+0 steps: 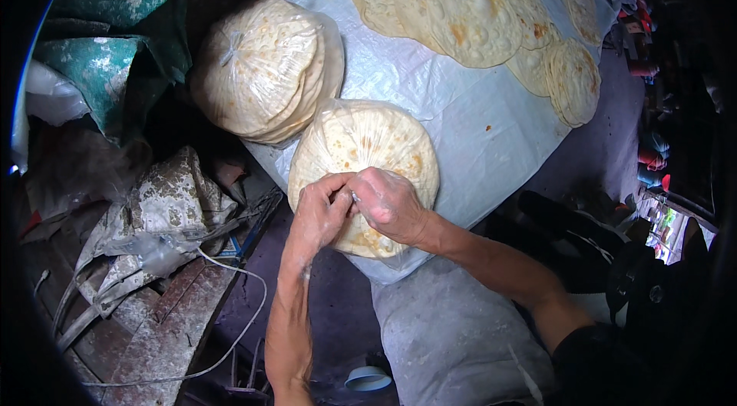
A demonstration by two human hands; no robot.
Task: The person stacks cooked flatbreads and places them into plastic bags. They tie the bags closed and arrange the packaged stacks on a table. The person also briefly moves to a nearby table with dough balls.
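Before me lies a stack of round flatbreads [397, 141] inside a clear plastic bag [332, 112]. Its gathered neck is pinched over the middle of the stack between my left hand [323, 211] and my right hand [391, 209]. The fingers of both hands meet there, and pleats of plastic fan out from them. My fingers hide most of the bag's neck. Touching or nearly touching this stack, at the upper left, stands a second bagged stack of flatbreads [265, 72], its bag tied in a knot [231, 52].
Loose flatbreads [472, 20] overlap at the far side of the plastic-covered table [460, 112]. A smaller pile of flatbreads [576, 81] sits at its right edge. Left are a dusty wooden board [167, 331], a white cable [262, 302] and green sheeting [109, 72]. A bowl [368, 378] is low down.
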